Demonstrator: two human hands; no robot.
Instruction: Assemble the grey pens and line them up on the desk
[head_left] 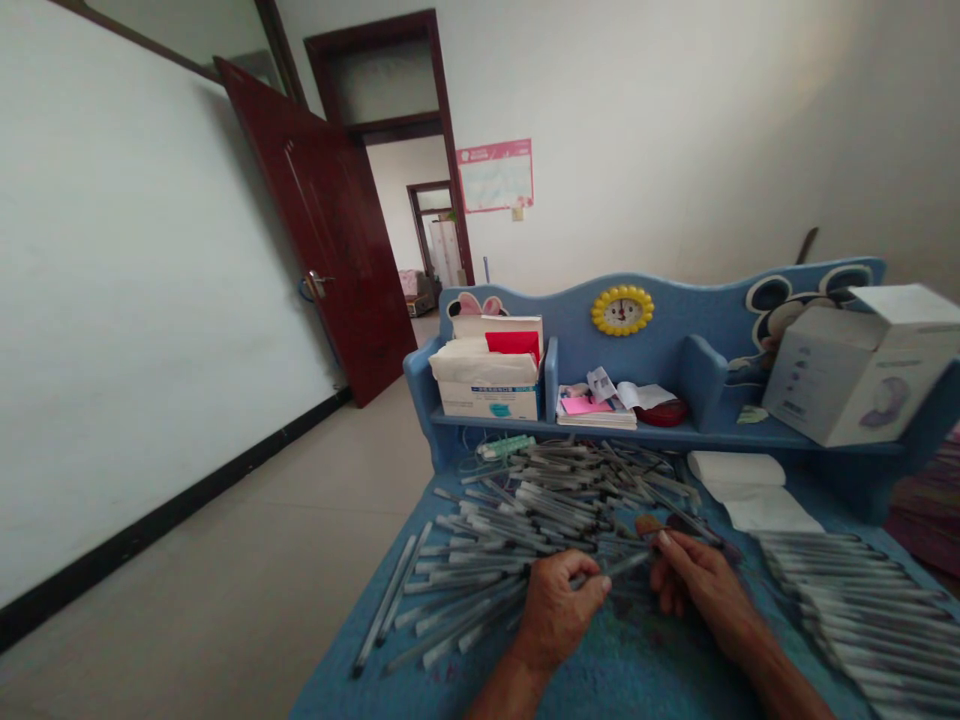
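Observation:
Between the thumb and fingers of my left hand [562, 605] is a slim translucent pen [628, 565], slanting up to the right. My right hand [701, 580] is closed in a pinch at the pen's far end; what its fingertips hold is too small to make out. Left of and beyond my hands lies a loose heap of similar pens [487, 520], pale barrels with dark ends. At the right, more pens [862, 610] lie side by side in a row. A small orange-brown thing [646, 524] shows just behind my right fingertips.
The blue desk [600, 670] has a raised shelf [480, 425] at the back. On it stand a mask box [487, 400], a stack of papers [596, 418] and a white carton [832, 375]. A white paper roll [739, 470] lies below; a yellow clock [622, 311] is on the backboard.

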